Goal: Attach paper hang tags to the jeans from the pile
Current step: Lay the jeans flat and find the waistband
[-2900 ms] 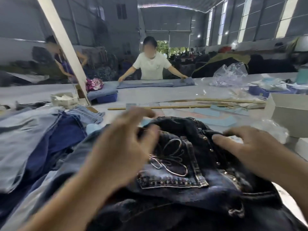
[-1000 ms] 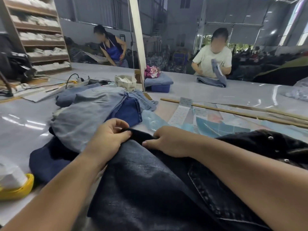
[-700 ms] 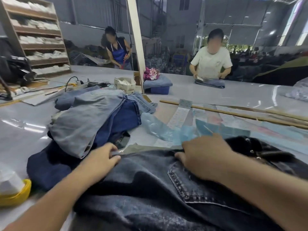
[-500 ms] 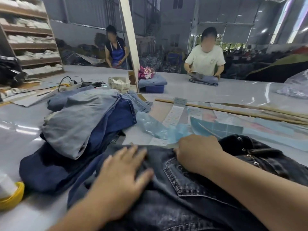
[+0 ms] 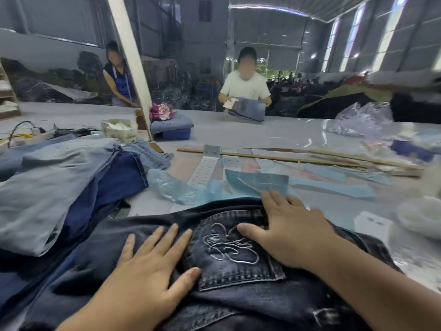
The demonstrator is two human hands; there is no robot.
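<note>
Hands both flat and empty on the dark jeans: left hand beside the embroidered pocket, right hand at the waistband. Blue hang tags lie on the desk just past the right fingertips, so I'd guess that hand reaches.

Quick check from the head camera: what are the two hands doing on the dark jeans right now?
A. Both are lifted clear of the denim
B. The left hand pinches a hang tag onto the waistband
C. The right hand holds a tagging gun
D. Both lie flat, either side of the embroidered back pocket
D: the left hand and right hand lie with straight fingers on the dark jeans, flanking the embroidered back pocket; neither holds a tag or tool.
</note>
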